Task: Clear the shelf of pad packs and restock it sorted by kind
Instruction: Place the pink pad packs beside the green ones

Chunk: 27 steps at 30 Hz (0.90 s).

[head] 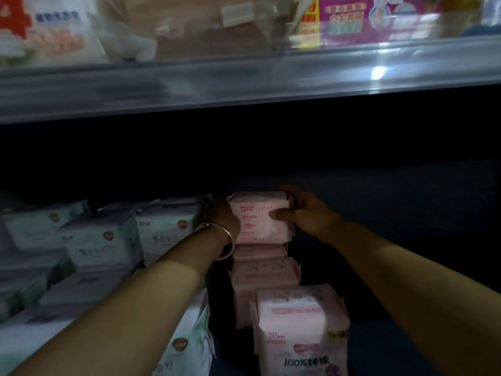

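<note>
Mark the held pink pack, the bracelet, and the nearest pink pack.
held pink pack (259, 221), head view, front face.
bracelet (229, 240), head view, band at left wrist.
nearest pink pack (301, 329), head view, front face.

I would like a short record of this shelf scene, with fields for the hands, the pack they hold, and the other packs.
left hand: grips the left side of the top pink pack
right hand: grips its right side, thumb on the front
top pink pack: at the back, on other pink packs
pink row: runs from back to front
green packs: stacked to the left
upper shelf: blurred goods
</note>
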Each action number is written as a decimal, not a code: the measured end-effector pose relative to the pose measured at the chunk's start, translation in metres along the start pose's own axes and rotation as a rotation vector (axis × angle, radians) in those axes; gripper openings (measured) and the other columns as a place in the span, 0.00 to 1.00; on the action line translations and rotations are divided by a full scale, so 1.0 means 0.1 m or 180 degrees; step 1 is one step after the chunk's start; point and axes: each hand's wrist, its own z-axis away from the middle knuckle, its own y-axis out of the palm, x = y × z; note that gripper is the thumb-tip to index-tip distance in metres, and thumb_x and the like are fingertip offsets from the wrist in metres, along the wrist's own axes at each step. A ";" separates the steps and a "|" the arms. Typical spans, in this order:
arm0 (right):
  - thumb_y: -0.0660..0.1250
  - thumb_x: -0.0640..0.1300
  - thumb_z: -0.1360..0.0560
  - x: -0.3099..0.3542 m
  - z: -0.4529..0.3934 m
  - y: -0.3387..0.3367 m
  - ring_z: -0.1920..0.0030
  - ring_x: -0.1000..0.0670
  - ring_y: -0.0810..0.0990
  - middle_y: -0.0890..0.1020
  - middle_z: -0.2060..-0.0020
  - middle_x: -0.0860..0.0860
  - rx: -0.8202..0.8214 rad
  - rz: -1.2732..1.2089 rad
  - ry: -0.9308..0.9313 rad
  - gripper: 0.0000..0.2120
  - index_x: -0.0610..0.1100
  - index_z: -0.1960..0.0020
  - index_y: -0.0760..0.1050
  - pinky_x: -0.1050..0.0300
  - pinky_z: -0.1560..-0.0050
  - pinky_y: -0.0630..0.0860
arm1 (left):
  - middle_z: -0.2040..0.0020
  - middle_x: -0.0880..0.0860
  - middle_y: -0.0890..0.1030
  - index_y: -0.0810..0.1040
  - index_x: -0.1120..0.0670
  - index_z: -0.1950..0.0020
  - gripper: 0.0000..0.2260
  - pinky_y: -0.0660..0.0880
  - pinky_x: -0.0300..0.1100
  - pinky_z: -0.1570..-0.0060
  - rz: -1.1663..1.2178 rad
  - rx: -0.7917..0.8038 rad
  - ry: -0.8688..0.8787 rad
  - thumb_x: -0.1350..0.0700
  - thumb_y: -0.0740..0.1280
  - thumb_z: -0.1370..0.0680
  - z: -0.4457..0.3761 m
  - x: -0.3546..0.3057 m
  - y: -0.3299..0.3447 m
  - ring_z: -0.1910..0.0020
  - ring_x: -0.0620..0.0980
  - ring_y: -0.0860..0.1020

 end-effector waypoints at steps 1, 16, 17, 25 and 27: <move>0.69 0.37 0.26 -0.03 0.00 0.06 0.41 0.50 0.73 0.73 0.35 0.46 0.0122 0.0253 0.0019 0.30 0.42 0.27 0.62 0.61 0.44 0.72 | 0.29 0.58 0.67 0.63 0.55 0.27 0.25 0.66 0.47 0.32 -0.0005 0.0004 0.0009 0.62 0.58 0.24 0.06 0.01 0.00 0.31 0.58 0.67; 0.64 0.46 0.22 0.00 0.14 0.20 0.35 0.45 0.73 0.72 0.32 0.44 -0.0281 0.1715 0.0034 0.30 0.49 0.24 0.55 0.62 0.40 0.69 | 0.27 0.63 0.62 0.55 0.64 0.26 0.25 0.65 0.45 0.33 -0.0221 0.0438 -0.0324 0.64 0.57 0.22 0.41 -0.10 -0.05 0.30 0.60 0.65; 0.64 0.46 0.22 0.02 0.20 0.17 0.35 0.44 0.74 0.74 0.33 0.44 -0.0308 0.1788 0.0021 0.28 0.47 0.25 0.58 0.61 0.42 0.70 | 0.27 0.63 0.62 0.54 0.65 0.26 0.26 0.65 0.44 0.34 -0.0237 0.0444 -0.0372 0.63 0.58 0.22 0.45 -0.11 -0.07 0.30 0.60 0.65; 0.61 0.44 0.21 0.13 1.00 -0.19 0.41 0.41 0.76 0.77 0.38 0.42 -0.0566 0.2419 0.0056 0.17 0.46 0.32 0.71 0.53 0.44 0.75 | 0.30 0.61 0.68 0.61 0.61 0.27 0.24 0.67 0.44 0.36 -0.0236 0.0371 -0.0103 0.64 0.61 0.22 1.14 -0.30 -0.24 0.33 0.59 0.69; 0.62 0.43 0.21 0.16 1.24 -0.25 0.39 0.41 0.76 0.76 0.36 0.42 -0.0539 0.2412 -0.0053 0.19 0.44 0.31 0.71 0.53 0.41 0.74 | 0.31 0.61 0.69 0.64 0.60 0.28 0.24 0.68 0.44 0.35 -0.0178 0.0335 -0.0039 0.64 0.62 0.24 1.37 -0.35 -0.30 0.33 0.59 0.70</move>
